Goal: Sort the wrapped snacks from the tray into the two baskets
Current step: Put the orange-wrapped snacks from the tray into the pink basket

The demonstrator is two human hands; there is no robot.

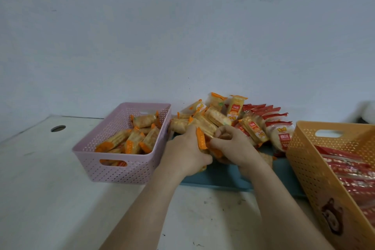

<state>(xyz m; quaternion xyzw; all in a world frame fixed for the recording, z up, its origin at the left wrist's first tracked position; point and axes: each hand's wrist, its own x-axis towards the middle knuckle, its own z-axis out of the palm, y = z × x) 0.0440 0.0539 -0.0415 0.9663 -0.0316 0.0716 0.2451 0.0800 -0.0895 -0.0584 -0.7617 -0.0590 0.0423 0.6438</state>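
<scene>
Left hand (185, 149), right hand (238, 145) grip orange snacks (200, 138)

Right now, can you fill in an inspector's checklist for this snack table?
Surface: white table with a round hole; a blue tray lies on it.
Job's things: orange-wrapped snacks and red-wrapped snacks are piled on the tray; the pink basket holds orange-wrapped ones, the orange basket holds red-wrapped ones.
Clutter: nothing seen.
Hands: left hand and right hand both grip orange-wrapped snacks at the near side of the pile.
Cables: nothing seen.
Surroundings: plain pale wall behind the table.
</scene>
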